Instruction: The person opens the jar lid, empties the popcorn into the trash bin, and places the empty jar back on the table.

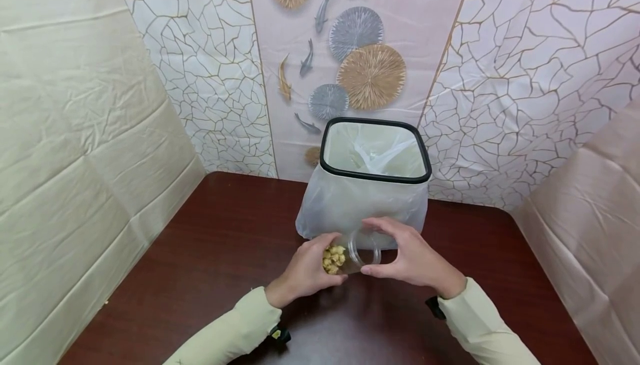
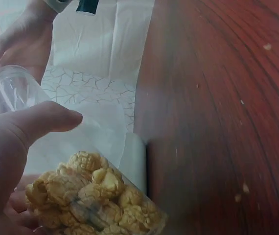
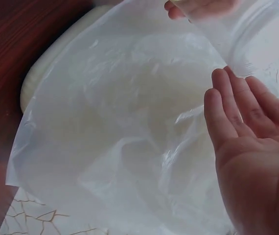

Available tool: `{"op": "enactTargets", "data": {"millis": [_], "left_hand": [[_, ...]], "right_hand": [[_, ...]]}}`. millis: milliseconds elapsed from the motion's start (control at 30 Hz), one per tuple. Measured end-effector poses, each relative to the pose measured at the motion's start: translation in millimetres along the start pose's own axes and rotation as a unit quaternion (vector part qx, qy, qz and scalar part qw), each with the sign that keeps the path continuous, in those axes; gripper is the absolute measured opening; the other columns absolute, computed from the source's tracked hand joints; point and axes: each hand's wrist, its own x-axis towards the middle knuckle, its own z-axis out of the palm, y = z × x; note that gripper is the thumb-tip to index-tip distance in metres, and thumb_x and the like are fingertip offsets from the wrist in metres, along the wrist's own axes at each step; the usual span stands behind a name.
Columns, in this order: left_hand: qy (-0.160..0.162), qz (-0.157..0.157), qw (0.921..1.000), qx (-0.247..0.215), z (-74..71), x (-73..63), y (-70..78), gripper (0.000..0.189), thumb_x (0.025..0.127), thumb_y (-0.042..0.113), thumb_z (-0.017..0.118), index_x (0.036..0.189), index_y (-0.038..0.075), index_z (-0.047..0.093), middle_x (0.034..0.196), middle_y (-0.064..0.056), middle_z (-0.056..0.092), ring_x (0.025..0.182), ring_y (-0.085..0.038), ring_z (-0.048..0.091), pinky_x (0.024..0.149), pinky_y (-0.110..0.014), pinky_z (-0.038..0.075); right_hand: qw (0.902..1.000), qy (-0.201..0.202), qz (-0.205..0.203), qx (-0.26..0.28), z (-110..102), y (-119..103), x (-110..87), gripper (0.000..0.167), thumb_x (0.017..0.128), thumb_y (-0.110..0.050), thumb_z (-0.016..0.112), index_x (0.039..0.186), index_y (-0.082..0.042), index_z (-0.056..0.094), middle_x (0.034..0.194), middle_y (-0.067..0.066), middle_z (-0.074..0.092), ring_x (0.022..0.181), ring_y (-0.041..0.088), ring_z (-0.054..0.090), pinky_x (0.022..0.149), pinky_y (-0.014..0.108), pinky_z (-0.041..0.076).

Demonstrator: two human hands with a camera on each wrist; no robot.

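My left hand grips a clear plastic jar around its lower part. Pale yellow popcorn is gathered at that end, and the left wrist view shows the popcorn close up through the clear wall. The jar lies on its side in the air, its round mouth facing right. Around the mouth end stands my right hand, thumb below and fingers above. In the right wrist view the fingers of this right hand are fairly straight, fingertips right at the jar's rim.
Just behind the hands stands a bin with a black rim, lined with a whitish plastic bag that hangs over its sides. Small crumbs lie on the dark red-brown table. Patterned cloth hangs behind the table.
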Motion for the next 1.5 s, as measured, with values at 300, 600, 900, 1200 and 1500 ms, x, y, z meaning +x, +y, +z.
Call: {"op": "enactTargets", "data": {"millis": [300, 600, 900, 1200, 1500], "left_hand": [[0.003, -0.006, 0.9961, 0.088, -20.5, -14.4, -5.8, 0.084, 0.071, 0.030, 0.096, 0.144, 0.010, 0.059, 0.136, -0.005, 0.069, 0.116, -0.019, 0.069, 0.092, -0.040, 0.060], [0.059, 0.039, 0.9824, 0.173, -26.7, -21.9, -14.3, 0.084, 0.065, 0.031, 0.099, 0.138, 0.009, 0.063, 0.129, -0.006, 0.073, 0.113, -0.023, 0.072, 0.086, -0.043, 0.062], [0.056, 0.050, 0.9745, 0.212, -30.2, -26.4, -15.6, 0.082, 0.067, 0.028, 0.098, 0.137, 0.005, 0.063, 0.131, -0.008, 0.072, 0.118, -0.026, 0.071, 0.097, -0.043, 0.060], [0.052, 0.054, 0.9705, 0.229, -30.5, -26.0, -14.0, 0.081, 0.069, 0.029, 0.097, 0.138, 0.004, 0.062, 0.133, -0.008, 0.071, 0.121, -0.026, 0.069, 0.100, -0.042, 0.059], [0.045, 0.059, 0.9696, 0.233, -30.6, -25.3, -13.1, 0.080, 0.068, 0.029, 0.096, 0.136, 0.005, 0.063, 0.131, -0.006, 0.071, 0.118, -0.025, 0.070, 0.097, -0.041, 0.060]], "right_hand": [[0.9999, -0.013, -0.007, -0.001, 13, -11, 3.0, 0.080, 0.075, -0.048, 0.094, 0.140, -0.013, 0.063, 0.132, -0.006, 0.069, 0.120, 0.016, 0.068, 0.100, 0.044, 0.057], [0.9995, -0.018, 0.025, 0.009, 26, -15, 6.8, 0.075, 0.076, -0.046, 0.092, 0.138, -0.014, 0.064, 0.128, -0.004, 0.069, 0.116, 0.016, 0.067, 0.098, 0.048, 0.057], [0.9985, -0.018, 0.045, 0.024, 40, -10, 6.4, 0.072, 0.077, -0.048, 0.092, 0.134, -0.015, 0.065, 0.125, -0.001, 0.071, 0.114, 0.016, 0.068, 0.097, 0.044, 0.058], [0.9993, -0.003, 0.033, 0.020, 46, -8, 7.5, 0.065, 0.077, -0.046, 0.092, 0.129, -0.016, 0.067, 0.118, -0.004, 0.072, 0.108, 0.013, 0.069, 0.094, 0.042, 0.059], [0.9994, 0.021, 0.014, 0.024, 51, -5, 5.9, 0.059, 0.074, -0.038, 0.093, 0.122, -0.016, 0.069, 0.107, -0.005, 0.072, 0.099, 0.010, 0.069, 0.089, 0.038, 0.059]]}}
